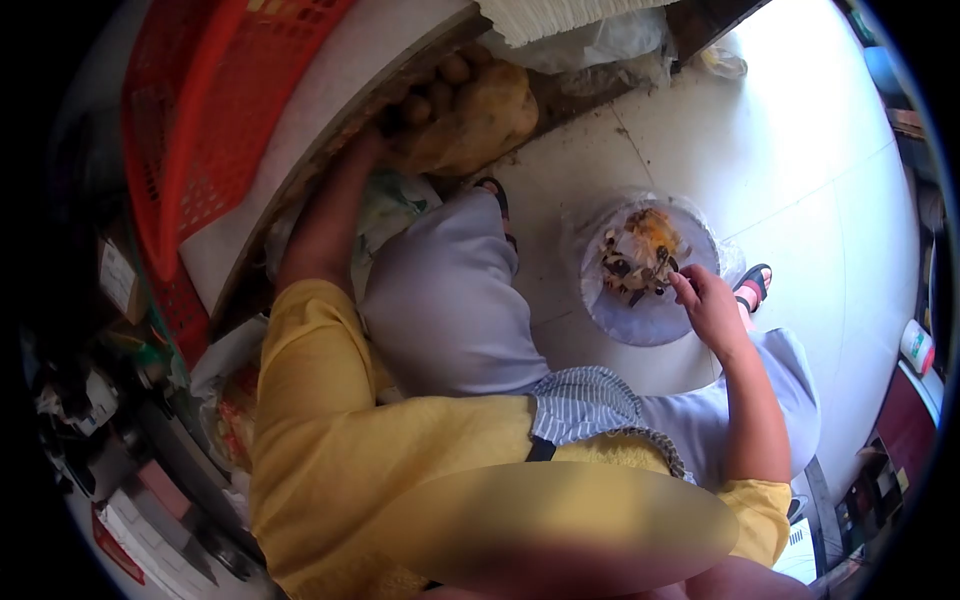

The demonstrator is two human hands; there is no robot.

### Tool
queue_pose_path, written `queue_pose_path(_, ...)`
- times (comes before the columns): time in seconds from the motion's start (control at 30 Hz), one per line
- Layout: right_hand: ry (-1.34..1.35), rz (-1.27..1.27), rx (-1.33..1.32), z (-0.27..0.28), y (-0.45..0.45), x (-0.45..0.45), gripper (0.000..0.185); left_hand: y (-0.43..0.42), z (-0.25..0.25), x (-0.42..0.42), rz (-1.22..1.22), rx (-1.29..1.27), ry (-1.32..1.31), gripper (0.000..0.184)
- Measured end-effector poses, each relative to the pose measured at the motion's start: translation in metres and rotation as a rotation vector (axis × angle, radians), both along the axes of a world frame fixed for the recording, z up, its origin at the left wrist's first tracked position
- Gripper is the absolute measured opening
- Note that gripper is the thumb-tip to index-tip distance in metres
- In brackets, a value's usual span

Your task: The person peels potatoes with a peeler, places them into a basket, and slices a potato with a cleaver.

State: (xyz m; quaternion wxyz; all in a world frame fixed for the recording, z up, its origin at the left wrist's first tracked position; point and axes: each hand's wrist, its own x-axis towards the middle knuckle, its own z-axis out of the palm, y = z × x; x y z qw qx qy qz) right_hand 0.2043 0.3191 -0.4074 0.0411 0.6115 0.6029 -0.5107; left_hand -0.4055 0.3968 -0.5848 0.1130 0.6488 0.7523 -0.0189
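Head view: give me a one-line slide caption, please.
Right hand at a plastic-lined bin of scraps; left arm stretched toward a bag of round brown produce.

The shirt [430, 440] is yellow, crate [232, 110] red, cloth [585, 405] striped.

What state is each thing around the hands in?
Right hand: fingertips at the scraps; exact grip unclear.
Left hand: hidden; forearm reaches toward the sack.
Bin: open, plastic-lined, scraps inside.
Scraps: loose, mixed, heaped.
Sack: open, round brown items showing.
Sandals: worn, one on each foot.
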Motion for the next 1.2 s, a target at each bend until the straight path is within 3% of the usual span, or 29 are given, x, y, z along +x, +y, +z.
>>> queue_pose_path(0.33,0.02,-0.02,-0.002,-0.002,0.0,-0.001,0.034,0.026,-0.076,-0.052,-0.048,0.216,0.048,0.041)
queue_pose_path(0.63,-0.057,0.038,-0.034,0.004,0.008,-0.002,0.034,0.039,-0.029,-0.002,0.044,0.103,0.059,0.042)
queue_pose_path(1.2,-0.05,0.115,-0.026,-0.005,0.005,-0.002,0.041,0.053,-0.026,0.023,0.16,0.028,0.041,0.044)
